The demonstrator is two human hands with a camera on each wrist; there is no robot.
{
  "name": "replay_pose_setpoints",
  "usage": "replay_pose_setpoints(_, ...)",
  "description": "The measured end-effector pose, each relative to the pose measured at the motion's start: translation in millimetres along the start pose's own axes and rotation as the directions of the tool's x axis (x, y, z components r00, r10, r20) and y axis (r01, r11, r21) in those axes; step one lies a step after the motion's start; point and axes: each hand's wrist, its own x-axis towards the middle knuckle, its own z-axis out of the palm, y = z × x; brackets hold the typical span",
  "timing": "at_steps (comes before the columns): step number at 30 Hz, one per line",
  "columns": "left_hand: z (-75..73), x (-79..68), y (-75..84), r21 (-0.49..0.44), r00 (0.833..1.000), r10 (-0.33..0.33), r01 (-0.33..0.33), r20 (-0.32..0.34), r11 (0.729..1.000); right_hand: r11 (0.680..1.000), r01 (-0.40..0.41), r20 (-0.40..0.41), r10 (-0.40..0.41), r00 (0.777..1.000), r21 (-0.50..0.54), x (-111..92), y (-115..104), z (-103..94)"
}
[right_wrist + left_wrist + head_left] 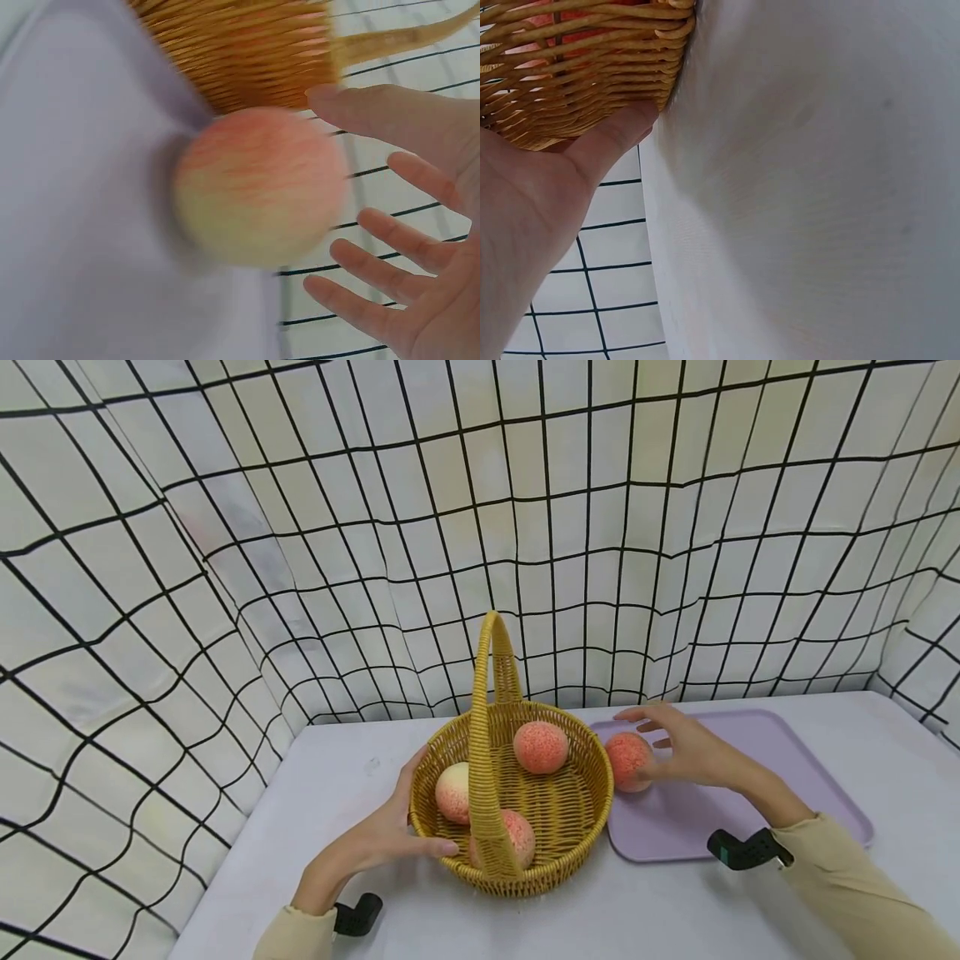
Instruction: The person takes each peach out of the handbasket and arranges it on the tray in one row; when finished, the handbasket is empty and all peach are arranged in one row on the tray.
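Note:
My left hand (378,835) rests against the near left side of a wicker basket (592,827), its thumb stretched along the front rim. In the left wrist view, a straight finger (619,139) lies along the basket's outer weave. Inside the basket lie a red peach (541,747), a cream-and-pink peach (452,793) and another pink peach (520,837), partly behind the handle. My right hand (686,747) is spread around one more peach (628,762) at the lilac tray's left end. In the right wrist view its fingers (409,240) stand apart from this peach.
The lilac tray (795,777) lies right of the basket on a white-covered table (420,927). The basket's tall arched handle (482,718) stands upright over its middle. Black netting over white cloth (570,527) rises behind the table and along both sides.

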Motion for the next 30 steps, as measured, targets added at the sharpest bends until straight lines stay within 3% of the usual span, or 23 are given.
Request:
replay_pose_setpoints(5,-0.3,0.8,0.7,-0.006,1.0,0.02,-0.02,0.0,1.0,0.995,0.079,-0.05,-0.082,0.995,-0.059,4.2,-26.7,-14.7)
replay_pose_setpoints(8,-0.9,0.6,0.8,-0.007,1.0,0.022,-0.022,0.002,1.0,0.987,0.159,-0.073,-0.161,0.984,-0.041,9.7,-50.5,-13.6)
replay_pose_setpoints(12,-1.6,-0.7,0.7,-0.003,1.0,0.004,-0.004,0.0,1.0,0.965,0.258,-0.066,-0.255,0.965,0.04,15.8,-83.0,1.9)
replay_pose_setpoints(16,-1.8,-2.8,-0.5,-0.011,1.0,-0.007,0.007,-0.007,1.0,0.94,0.331,-0.037,-0.329,0.943,0.076,18.8,-102.3,32.7)
replay_pose_setpoints(23,-0.3,-1.7,0.5,-0.012,1.0,-0.012,0.012,-0.003,1.0,0.923,0.353,0.079,-0.368,0.927,0.156,18.0,-101.2,90.8)
replay_pose_setpoints(30,0.9,2.0,0.3,-0.016,1.0,-0.02,0.02,-0.002,1.0,0.941,0.321,0.189,-0.337,0.922,0.109,27.8,-94.9,112.9)
